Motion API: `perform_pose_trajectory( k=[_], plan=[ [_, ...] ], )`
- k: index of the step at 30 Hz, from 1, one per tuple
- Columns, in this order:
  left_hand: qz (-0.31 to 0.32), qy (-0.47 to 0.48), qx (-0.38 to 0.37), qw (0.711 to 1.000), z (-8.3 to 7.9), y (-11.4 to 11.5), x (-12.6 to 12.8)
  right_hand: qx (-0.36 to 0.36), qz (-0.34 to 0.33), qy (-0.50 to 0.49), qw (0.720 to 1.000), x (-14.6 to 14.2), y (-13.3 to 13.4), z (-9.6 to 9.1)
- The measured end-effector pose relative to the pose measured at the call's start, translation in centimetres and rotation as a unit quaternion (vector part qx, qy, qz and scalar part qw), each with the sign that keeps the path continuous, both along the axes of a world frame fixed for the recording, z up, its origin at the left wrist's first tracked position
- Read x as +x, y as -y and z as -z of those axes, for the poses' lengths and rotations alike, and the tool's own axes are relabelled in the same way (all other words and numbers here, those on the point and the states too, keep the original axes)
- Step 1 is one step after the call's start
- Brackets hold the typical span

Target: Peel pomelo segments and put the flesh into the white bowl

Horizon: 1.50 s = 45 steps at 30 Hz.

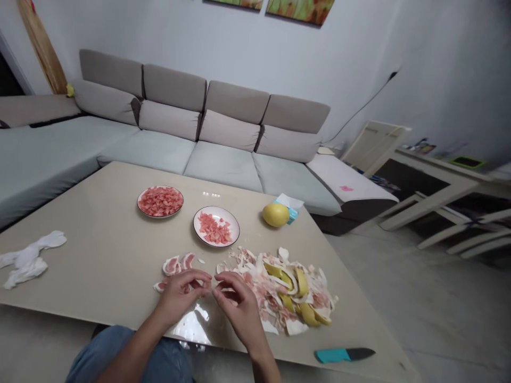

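Observation:
My left hand (pixel 184 295) and my right hand (pixel 241 306) meet over the near edge of the table, fingertips pinched close together. Whatever lies between the fingers is too small and hidden to make out. Just beyond my left hand are several pomelo segments (pixel 171 265) with pink flesh and white skin, partly covered by that hand. Beside my right hand spreads a heap of pomelo peel (pixel 302 282), white pith and pinkish membranes. Farther back, a white plate (pixel 197 226) carries loose pink pomelo pulp (pixel 215 229).
A fuller plate of pulp (pixel 160 202) stands at the back left. A whole yellow pomelo (pixel 275 215) rests against a blue tissue pack (pixel 293 214). At the near right lies a turquoise-handled knife (pixel 333 355). White cloth (pixel 34 258) lies left; a grey sofa (pixel 223 162) stands behind the table.

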<state>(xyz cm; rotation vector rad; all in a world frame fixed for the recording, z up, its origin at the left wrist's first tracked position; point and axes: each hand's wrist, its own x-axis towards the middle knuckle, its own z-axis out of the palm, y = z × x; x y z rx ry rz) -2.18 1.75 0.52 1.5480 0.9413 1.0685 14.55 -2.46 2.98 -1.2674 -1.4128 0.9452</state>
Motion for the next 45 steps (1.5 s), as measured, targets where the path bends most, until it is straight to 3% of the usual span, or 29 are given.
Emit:
perform_pose_trajectory(
  k=[5, 13, 22, 29, 45],
  plan=[
    [0.0, -0.053, 0.082, 0.995, 0.4, 0.4, 0.0, 0.033, -0.011, 0.075, 0.997, 0.2, 0.6, 0.0],
    [-0.001, -0.088, 0.126, 0.988, 0.4, 0.3, -0.2, 0.036, 0.002, 0.093, 0.995, -0.6, 0.8, 0.6],
    [0.002, -0.128, 0.149, 0.98, 0.2, 0.6, -0.4, -0.009, 0.027, 0.088, 0.996, -1.0, 0.7, 0.3],
    [0.003, -0.129, 0.146, 0.981, 0.3, 0.7, -0.4, -0.047, 0.009, 0.045, 0.998, -0.7, 0.6, 0.1],
    [0.001, -0.123, 0.151, 0.981, 0.2, 0.7, -0.4, -0.055, 0.015, 0.049, 0.997, -0.6, 0.7, 0.0]
  ],
)
